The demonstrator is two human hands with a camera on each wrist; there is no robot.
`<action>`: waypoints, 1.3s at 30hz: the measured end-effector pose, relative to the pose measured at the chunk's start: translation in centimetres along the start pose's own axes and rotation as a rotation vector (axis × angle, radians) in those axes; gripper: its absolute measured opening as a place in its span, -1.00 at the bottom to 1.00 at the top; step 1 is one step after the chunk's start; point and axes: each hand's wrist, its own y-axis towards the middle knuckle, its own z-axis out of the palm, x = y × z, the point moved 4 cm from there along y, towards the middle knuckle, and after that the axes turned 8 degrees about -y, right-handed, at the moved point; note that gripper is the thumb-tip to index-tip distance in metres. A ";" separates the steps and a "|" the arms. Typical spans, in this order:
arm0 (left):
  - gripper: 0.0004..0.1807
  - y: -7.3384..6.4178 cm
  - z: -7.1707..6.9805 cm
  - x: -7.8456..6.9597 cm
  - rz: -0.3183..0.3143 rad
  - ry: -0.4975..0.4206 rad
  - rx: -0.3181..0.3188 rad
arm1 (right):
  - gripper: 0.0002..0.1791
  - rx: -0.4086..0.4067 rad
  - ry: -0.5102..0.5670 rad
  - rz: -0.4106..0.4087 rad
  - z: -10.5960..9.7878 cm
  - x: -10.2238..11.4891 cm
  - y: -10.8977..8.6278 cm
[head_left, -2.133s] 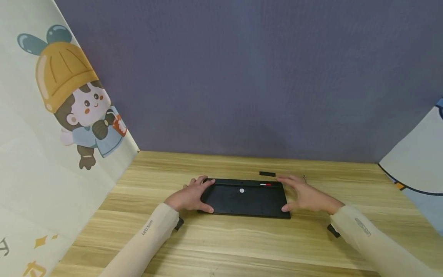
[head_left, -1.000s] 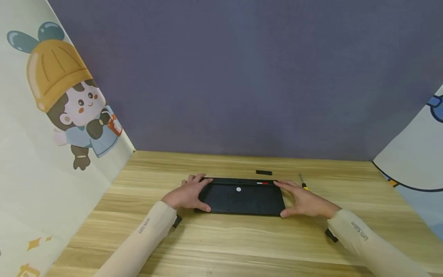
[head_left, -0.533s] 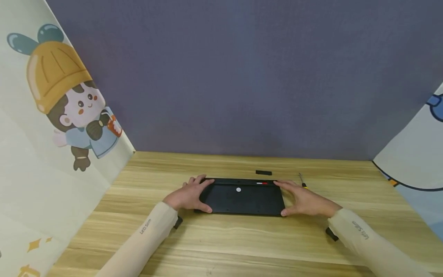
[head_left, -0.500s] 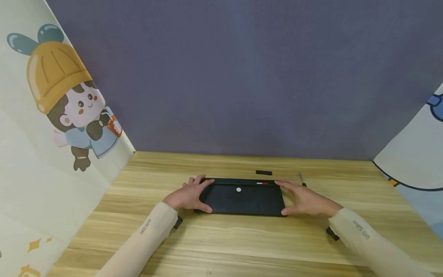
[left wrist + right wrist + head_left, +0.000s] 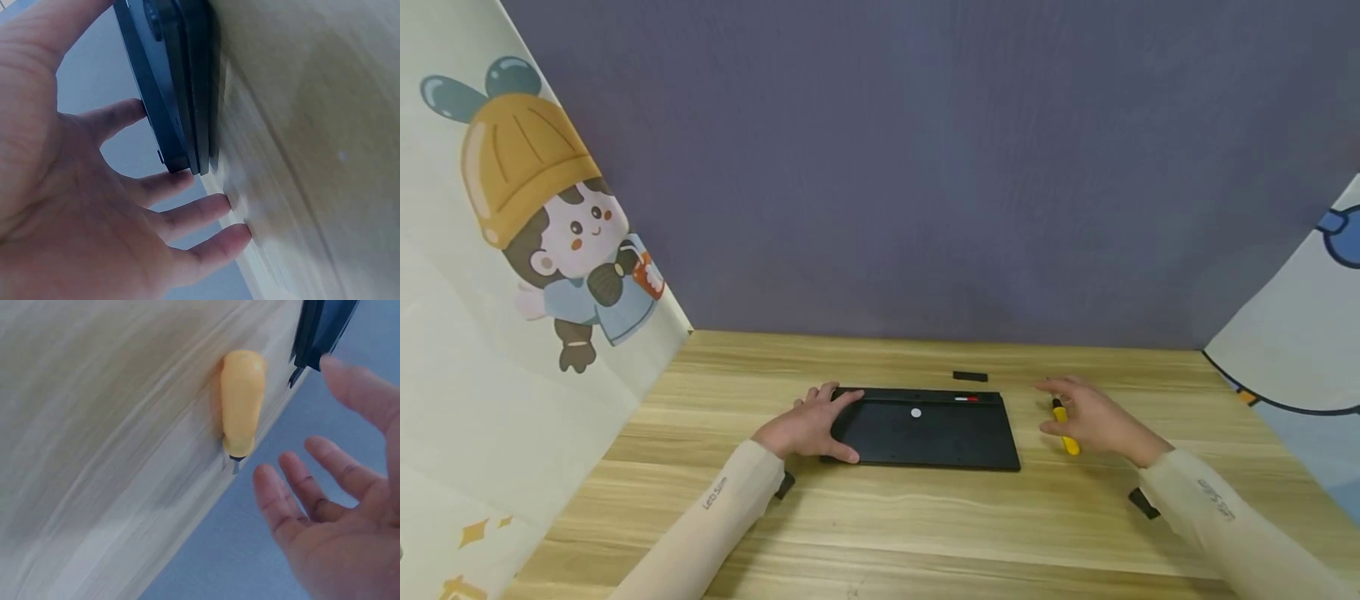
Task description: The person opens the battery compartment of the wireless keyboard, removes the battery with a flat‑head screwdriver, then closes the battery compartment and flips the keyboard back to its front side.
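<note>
Watching this over the feeds from my end, and I've got a person in pale sleeves (image 5: 696,533) working at a wood-grain table (image 5: 865,533). The flat black panel (image 5: 932,437) lies on the wood roughly mid-table, long side across, with a slot along its far edge. I can see a little red and white piece (image 5: 967,399) towards the right end of that slot, plus a white round spot (image 5: 916,413) on the face.

The left hand (image 5: 805,429) is on the panel's left end, spread wide: thumb resting by the near edge, index finger at the far left corner, nothing curled round it. My left wrist cam has two fingertips touching the panel, and the last two look to be down on the wood beside it, though I can't swear to actual contact.

The right hand (image 5: 1101,425) is off the panel and holding nothing. Thumb and fingers are well apart, and in my head view they overlap the yellow-handled screwdriver (image 5: 1070,444) lying just right of the panel. The right wrist cam shows a gap between fingers and tool, so no grip there. The screwdriver's tip points towards the far side.

Beyond the panel's far edge there's a small black strip (image 5: 970,377), near it but not touching. Behind everything is a plain blue-grey backdrop (image 5: 887,167).
</note>
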 end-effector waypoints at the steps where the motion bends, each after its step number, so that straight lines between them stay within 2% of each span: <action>1: 0.07 0.0 0.0 0.0 0.000 -0.001 -0.001 | -0.33 -0.003 0.005 0.007 0.0 -0.2 -0.1; 5: 0.07 0.0 0.1 0.2 0.003 -0.001 -0.006 | -0.46 0.006 0.011 0.063 0.1 -0.8 -0.7; 13: 0.08 0.0 0.1 0.0 0.009 -0.004 0.000 | -0.42 0.122 0.032 0.159 0.9 -1.7 -1.7; 20: 0.07 0.1 0.1 -0.2 0.015 -0.007 -0.007 | -0.42 0.130 0.053 0.177 1.2 -1.8 -2.1; 25: 0.07 0.1 0.0 -0.2 0.016 -0.013 -0.010 | -0.45 0.091 0.028 0.180 1.1 -1.8 -2.3; 32: 0.07 0.1 0.2 0.2 0.016 -0.015 -0.007 | -0.48 0.027 -0.033 0.244 -0.1 -2.2 -2.2; 35: 0.07 0.1 0.2 0.3 0.017 -0.016 -0.010 | -0.49 -0.040 -0.034 0.254 -1.0 -2.1 -2.2; 39: 0.07 0.1 0.1 0.3 0.020 -0.019 -0.014 | -0.57 -0.179 -0.036 0.228 -2.2 -2.0 -2.1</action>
